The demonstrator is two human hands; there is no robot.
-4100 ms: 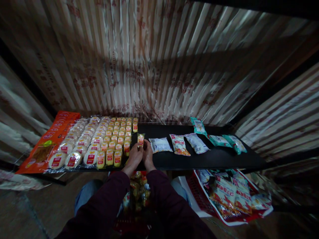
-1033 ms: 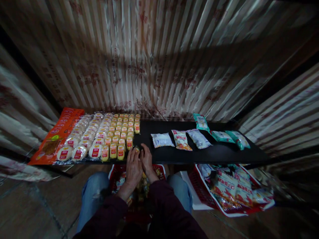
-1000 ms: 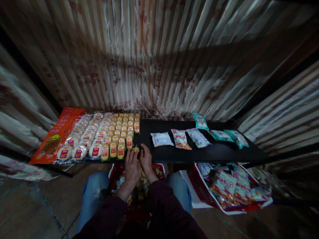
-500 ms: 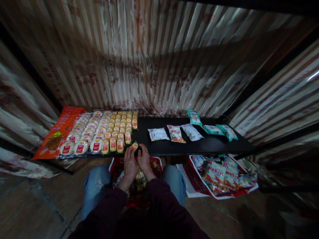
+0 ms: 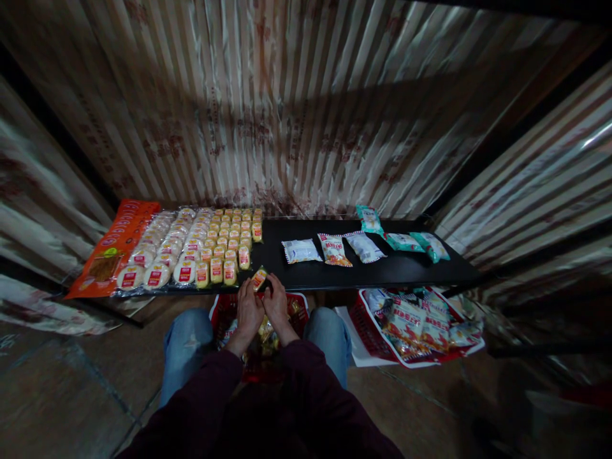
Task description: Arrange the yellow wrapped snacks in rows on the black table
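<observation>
Between my two hands, at the front edge of the black shelf, is a small yellow wrapped cake with an orange and white label, tilted. My left hand has its fingers closed on the cake's near left side. From the right, my right hand pinches at the same cake; its fingertips are partly hidden. Just left of the hands, rows of matching yellow wrapped cakes stand on the shelf. Beneath the hands, a red basket between my knees contains more gold-wrapped pieces.
Round white wrapped cakes and an orange bag lie at the shelf's left. Several white packets and green packets lie to the right. A second red basket, full of snack bags, sits below right.
The wrapped cake is slightly more upright between my fingers, and more of its label shows. Both hands stay at the shelf's front edge. The whole view has shifted a little.
</observation>
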